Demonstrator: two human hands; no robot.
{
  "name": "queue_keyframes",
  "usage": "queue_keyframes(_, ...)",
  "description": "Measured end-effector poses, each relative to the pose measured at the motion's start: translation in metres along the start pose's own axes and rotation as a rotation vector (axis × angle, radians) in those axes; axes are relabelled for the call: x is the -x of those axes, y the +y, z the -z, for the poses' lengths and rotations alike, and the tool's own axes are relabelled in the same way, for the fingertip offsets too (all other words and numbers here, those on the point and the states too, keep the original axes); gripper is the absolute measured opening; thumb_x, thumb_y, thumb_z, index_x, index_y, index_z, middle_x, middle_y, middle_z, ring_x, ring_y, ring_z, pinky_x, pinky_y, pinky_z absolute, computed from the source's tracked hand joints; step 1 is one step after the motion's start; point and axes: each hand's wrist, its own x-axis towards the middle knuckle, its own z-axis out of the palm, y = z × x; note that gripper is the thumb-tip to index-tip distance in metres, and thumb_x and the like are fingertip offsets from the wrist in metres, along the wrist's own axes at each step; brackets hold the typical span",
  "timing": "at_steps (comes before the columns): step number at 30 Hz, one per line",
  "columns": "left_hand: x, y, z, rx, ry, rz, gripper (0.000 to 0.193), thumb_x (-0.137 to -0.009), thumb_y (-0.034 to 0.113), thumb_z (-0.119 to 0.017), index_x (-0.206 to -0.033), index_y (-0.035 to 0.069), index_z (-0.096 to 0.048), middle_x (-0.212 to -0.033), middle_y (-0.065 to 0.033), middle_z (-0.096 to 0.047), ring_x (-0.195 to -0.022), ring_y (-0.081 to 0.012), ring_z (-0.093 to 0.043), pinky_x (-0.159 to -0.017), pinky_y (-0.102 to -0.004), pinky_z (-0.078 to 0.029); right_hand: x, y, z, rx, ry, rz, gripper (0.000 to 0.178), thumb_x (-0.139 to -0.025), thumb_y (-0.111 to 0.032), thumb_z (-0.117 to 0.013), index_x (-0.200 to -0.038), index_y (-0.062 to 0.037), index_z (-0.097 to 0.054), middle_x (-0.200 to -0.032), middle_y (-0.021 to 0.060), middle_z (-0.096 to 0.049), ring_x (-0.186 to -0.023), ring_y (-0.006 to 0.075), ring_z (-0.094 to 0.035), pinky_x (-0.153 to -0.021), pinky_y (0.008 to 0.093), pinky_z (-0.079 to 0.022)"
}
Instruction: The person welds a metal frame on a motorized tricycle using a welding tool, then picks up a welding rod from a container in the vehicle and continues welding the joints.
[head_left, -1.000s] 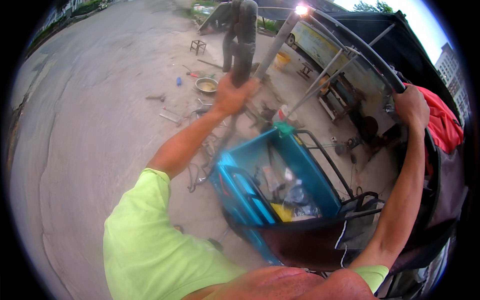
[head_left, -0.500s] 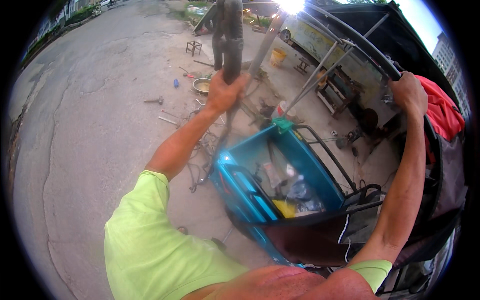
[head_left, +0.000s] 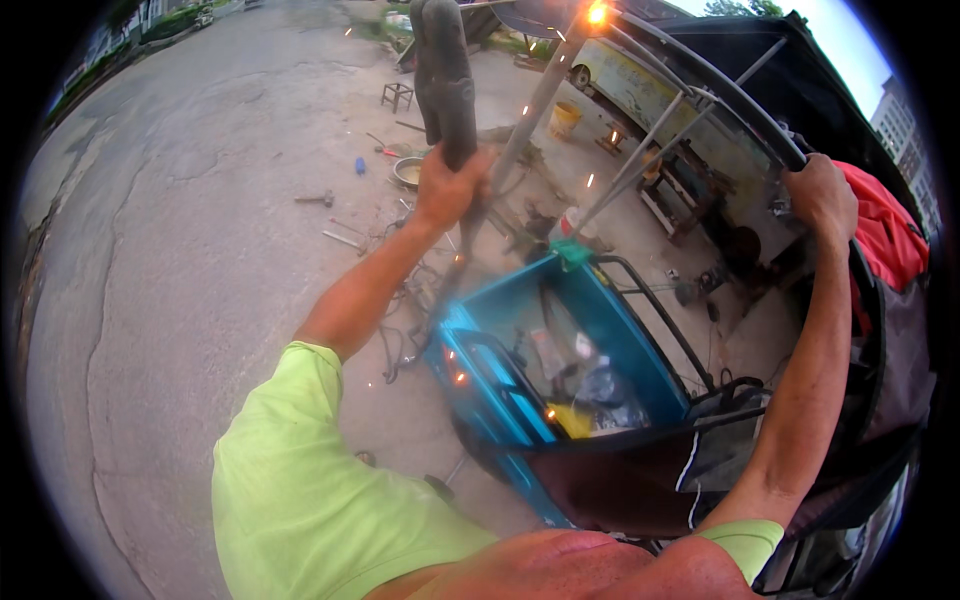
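My left hand (head_left: 452, 190) is wrapped round the grip of a dark, scuffed welding electrode holder (head_left: 445, 85), raised at the top centre. Just right of it a grey metal tube (head_left: 535, 112) slants up to an orange glowing spot (head_left: 597, 14) on the frame. Orange sparks fly in the air around. Any electrode in the holder's jaws is out of sight. At the right, my right hand (head_left: 822, 197) is closed round the end of a curved dark frame bar (head_left: 740, 98) of a canopy. Thinner grey struts (head_left: 640, 150) run down from that frame.
Below my arms is a blue cargo box (head_left: 640, 335) of a vehicle, holding plastic bags and a yellow item. Red cloth (head_left: 885, 215) hangs at the right. On the concrete lie a hammer (head_left: 315, 199), a metal bowl (head_left: 407, 171), cables and rods; a small stool (head_left: 397, 95) stands farther off.
The blinding white arc has dimmed to an orange glow, and sparks are now scattered about. The electrode holder has shifted slightly left and up in my left hand. My right hand keeps its hold.
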Motion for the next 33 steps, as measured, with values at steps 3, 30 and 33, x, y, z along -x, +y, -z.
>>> queue_keyframes(3,0.004,0.001,0.004,-0.049,0.006,0.024,0.022,-0.093,0.019,-0.076,-0.1,0.002,-0.065,-0.076,-0.0026,-0.065,-0.06,-0.0114,-0.062,-0.055,-0.0286,-0.052,-0.001,0.001,-0.001,0.0,0.015,-0.005,0.046,-0.095,-0.041,-0.062,-0.122,-0.0053,-0.073,-0.116,0.025,-0.073,-0.11,0.0434,-0.07,-0.094,0.0534,-0.054)
queue_keyframes(30,0.003,0.008,-0.005,-0.18,-0.059,0.025,0.027,-0.095,0.027,-0.077,-0.098,0.004,-0.062,-0.071,-0.001,-0.064,-0.06,-0.0092,-0.061,-0.057,-0.026,-0.05,0.0,-0.002,-0.002,0.049,0.098,0.003,0.047,-0.09,-0.042,-0.067,-0.116,-0.004,-0.073,-0.115,0.0248,-0.073,-0.11,0.0442,-0.07,-0.094,0.0535,-0.054)
queue_keyframes(33,0.003,0.007,-0.003,-0.156,-0.052,0.046,0.027,-0.095,0.028,-0.077,-0.097,0.005,-0.062,-0.071,-0.0009,-0.064,-0.06,-0.0091,-0.061,-0.056,-0.0262,-0.049,-0.002,0.0,-0.004,0.049,0.087,-0.002,0.046,-0.09,-0.042,-0.067,-0.115,-0.0041,-0.073,-0.114,0.0248,-0.073,-0.109,0.0443,-0.07,-0.094,0.0537,-0.054)
